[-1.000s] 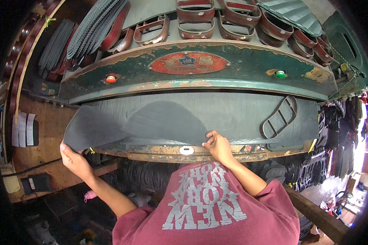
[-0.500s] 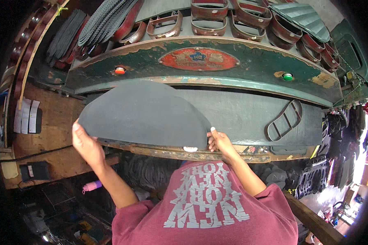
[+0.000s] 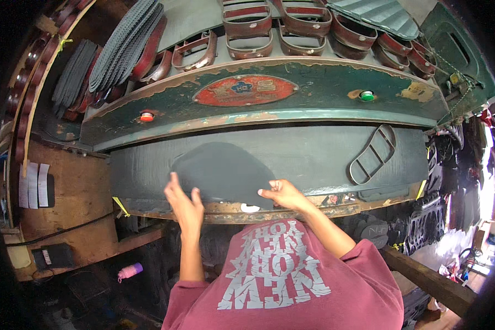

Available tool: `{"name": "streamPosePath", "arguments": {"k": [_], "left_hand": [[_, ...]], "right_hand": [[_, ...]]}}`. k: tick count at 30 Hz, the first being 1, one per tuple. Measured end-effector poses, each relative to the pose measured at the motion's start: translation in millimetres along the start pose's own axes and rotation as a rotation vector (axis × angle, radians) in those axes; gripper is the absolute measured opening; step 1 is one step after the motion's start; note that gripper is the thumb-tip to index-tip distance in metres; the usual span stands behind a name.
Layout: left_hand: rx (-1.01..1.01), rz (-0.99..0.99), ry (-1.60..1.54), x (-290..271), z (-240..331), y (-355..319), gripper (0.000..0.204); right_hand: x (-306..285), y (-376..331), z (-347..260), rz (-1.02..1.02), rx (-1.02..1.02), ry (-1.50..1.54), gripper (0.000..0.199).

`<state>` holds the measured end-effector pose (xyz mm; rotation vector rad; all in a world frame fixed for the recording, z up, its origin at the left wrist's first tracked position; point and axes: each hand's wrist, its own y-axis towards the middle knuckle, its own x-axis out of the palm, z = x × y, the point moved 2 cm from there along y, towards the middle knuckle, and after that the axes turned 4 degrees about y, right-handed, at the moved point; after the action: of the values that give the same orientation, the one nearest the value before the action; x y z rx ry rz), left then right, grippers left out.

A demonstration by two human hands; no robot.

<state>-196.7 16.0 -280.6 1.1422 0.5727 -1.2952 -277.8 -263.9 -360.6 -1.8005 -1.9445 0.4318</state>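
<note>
A dark grey sheet (image 3: 220,173), seemingly rubber, with a curved far edge lies over the flat bed (image 3: 324,159) of a green press. My right hand (image 3: 286,194) pinches the sheet's right edge between thumb and fingers. At its left edge, my left hand (image 3: 185,202) has thumb and fingers apart; it is beside the sheet or just touching it, I cannot tell which. A sole-shaped metal cutting die (image 3: 372,184) with crossbars rests on the right part of the bed.
Above the bed spans the press's green beam (image 3: 319,88), with a red button (image 3: 147,117) and a green button (image 3: 367,96). Several red-brown dies (image 3: 249,45) and stacked textured sheets (image 3: 127,47) sit on top. A wooden board (image 3: 74,190) stands left; a pink bottle (image 3: 130,271) is below.
The sheet has turned and come down toward the bed, showing smaller. My left hand has released its left end and moved right. My right hand still pinches the right edge. The view has shifted.
</note>
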Motion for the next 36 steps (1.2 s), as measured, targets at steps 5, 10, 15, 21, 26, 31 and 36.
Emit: {"name": "streamPosePath", "arguments": {"k": [5, 10, 15, 21, 26, 31, 36], "left_hand": [[0.323, -0.507, -0.031, -25, 76, -24, 0.09], [0.395, -0.469, -0.069, -1, 97, -12, 0.062], [0.372, -0.23, -0.258, -39, 101, 28, 0.029], [-0.093, 0.184, -0.621, -139, 39, 64, 0.031], [-0.525, 0.155, -0.784, -54, -55, 59, 0.073], [-0.679, -0.188, -0.458, 31, -137, 38, 0.077], [-0.645, -0.192, -0.439, 46, -147, 33, 0.063]], "right_hand": [[21, -8, -33, -0.018, -0.099, 0.028, 0.041], [28, -3, -44, -0.159, -0.262, 0.027, 0.035], [-26, 18, -27, 0.174, -0.214, -0.026, 0.035], [-55, 36, 7, 0.342, -0.093, -0.187, 0.051], [-57, 47, 4, 0.318, -0.084, -0.223, 0.057], [-45, 42, -19, 0.243, -0.056, -0.22, 0.064], [-5, 54, -41, 0.41, -0.138, -0.763, 0.071]]}}
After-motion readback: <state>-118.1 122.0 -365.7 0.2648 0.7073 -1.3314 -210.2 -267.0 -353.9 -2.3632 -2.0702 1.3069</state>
